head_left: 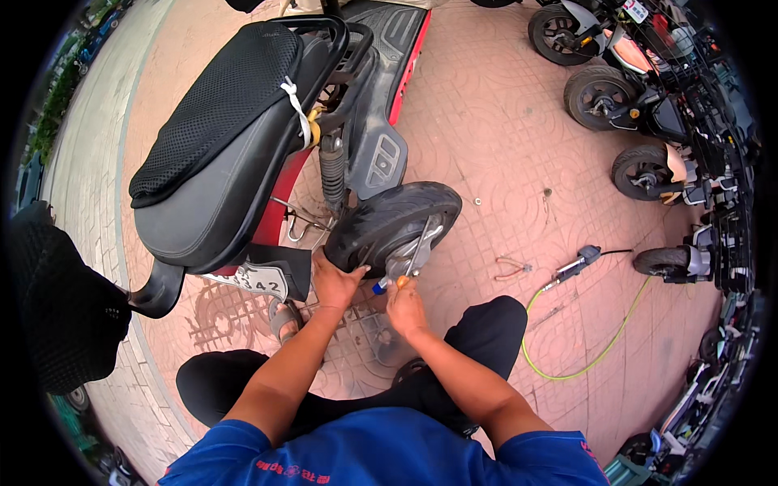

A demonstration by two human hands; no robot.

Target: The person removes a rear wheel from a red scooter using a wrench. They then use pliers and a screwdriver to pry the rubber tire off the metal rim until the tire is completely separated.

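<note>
**Rear wheel under lever, scooter raised on brick paving**

Rear tyre point(387, 223) at centre of view, black, carried at the tail of a red-and-black scooter point(243, 162). Judged heavy and stiff as an assembly; rubber thick, likely to yield only under firm leverage, with a grippy rather than slippery surface. Best hold judged to be on the tread shoulder, clear of the rim edge.

Left hand point(334, 279) pressed flat against the near side of the tyre, fingers spread and partly curled over the rubber, gripping nothing else. Right hand point(405, 306) closed around the orange handle of a long metal tool point(417, 253), shaft angled up across the hub point(409, 251). Tool judged rigid and light; apt to slip if pressure comes off line. A small blue-tipped item point(379, 285) just beside the right hand; kind not determinable.

Tool tip hidden against rim or hub; exact seating not visible. Far side of wheel, axle fixings and brake parts hidden. Shock absorber point(332, 174) upright above the tyre, seat point(219, 130) beyond.

On the paving point(502, 121): pliers point(512, 267) lying near, an air chuck point(574, 266) on a yellow-green hose point(592, 340) further right, well apart from the wheel. Parked scooters point(648, 105) along the right rim, bent and partly cut off by the lens edge.
</note>
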